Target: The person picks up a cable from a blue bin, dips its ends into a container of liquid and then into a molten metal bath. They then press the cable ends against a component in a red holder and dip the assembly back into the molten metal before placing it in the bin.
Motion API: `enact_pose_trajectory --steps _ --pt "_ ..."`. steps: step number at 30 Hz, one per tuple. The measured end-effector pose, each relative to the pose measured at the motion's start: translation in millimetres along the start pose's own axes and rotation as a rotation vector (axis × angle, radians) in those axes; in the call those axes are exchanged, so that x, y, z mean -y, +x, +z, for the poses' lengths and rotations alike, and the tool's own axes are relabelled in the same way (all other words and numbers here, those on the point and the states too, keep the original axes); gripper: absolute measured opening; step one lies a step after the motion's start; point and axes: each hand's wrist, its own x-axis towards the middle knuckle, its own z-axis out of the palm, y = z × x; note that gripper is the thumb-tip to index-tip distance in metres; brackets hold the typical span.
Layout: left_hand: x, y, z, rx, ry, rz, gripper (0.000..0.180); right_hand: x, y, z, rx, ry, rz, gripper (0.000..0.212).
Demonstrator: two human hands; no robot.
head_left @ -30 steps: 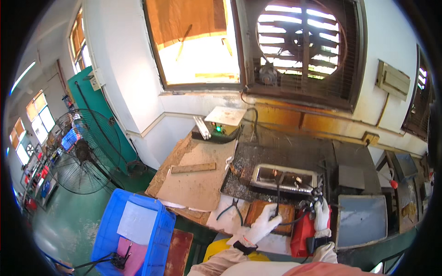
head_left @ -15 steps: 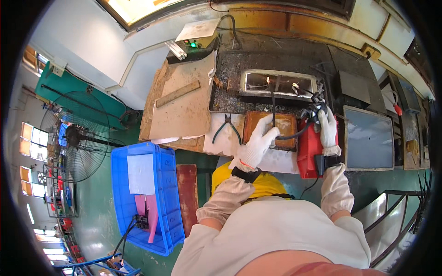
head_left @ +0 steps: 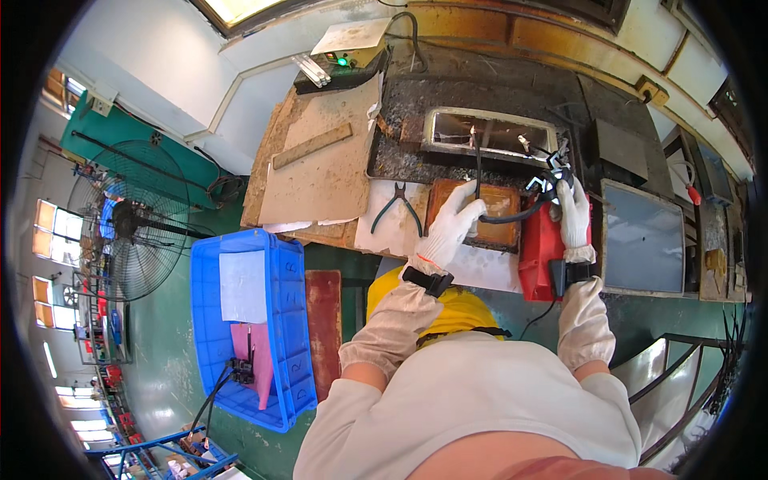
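My left hand (head_left: 450, 226), in a white glove, is closed around a black cable (head_left: 512, 218). One end of that cable rises from my fingers to the near side of a metal-rimmed trough (head_left: 490, 158) with a dark, shiny surface. Its tip shows bright over that surface. The cable curves right to my gloved right hand (head_left: 573, 218), which is closed on a bunched part of it. Shiny metal end pieces (head_left: 547, 182) stick out there, their kind unclear. Beneath the right hand stands a red bin (head_left: 541, 256). A brown square tray (head_left: 494, 232) lies under the cable.
Pliers (head_left: 400, 210) lie on white paper left of the tray. Farther left are a wooden strip (head_left: 312, 146) on a board and a control box (head_left: 352, 58) with a green light. A grey panel (head_left: 642, 238) is at right; a blue crate (head_left: 288, 336) stands on the floor.
The metal end pieces at my right hand have turned and now catch the light. My left hand keeps its grip, the cable tip still over the trough. The whole view has shifted slightly.
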Motion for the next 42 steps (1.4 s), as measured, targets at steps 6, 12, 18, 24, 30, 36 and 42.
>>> enact_pose_trajectory --steps 6,12,18,24,30,36,42 --pt "-1.8 5.6 -1.0 0.003 0.014 0.035 0.049 -0.7 2.3 1.4 -0.007 0.027 0.005 0.035" --pt "0.6 12.2 -5.8 0.009 -0.001 0.027 0.049 -2.0 5.3 2.6 -0.012 -0.024 0.009 0.033" --pt "6.8 13.0 -7.6 -0.061 0.053 0.102 0.048 4.8 0.1 8.0 -0.008 -0.027 -0.012 0.031" --pt "13.0 13.1 -9.5 -0.041 0.032 0.038 0.052 -6.9 2.3 -2.4 0.012 -0.103 -0.009 0.031" --pt "10.0 14.7 -10.8 -0.056 0.067 0.089 0.051 -3.7 3.1 1.7 0.009 -0.087 -0.007 0.033" --pt "6.5 19.1 -12.6 -0.044 -0.003 0.050 0.047 -2.1 6.6 5.9 -0.004 -0.087 0.005 0.035" --pt "9.6 20.2 -15.1 0.023 -0.047 0.032 0.047 0.2 2.8 4.9 -0.010 -0.080 0.008 0.036"
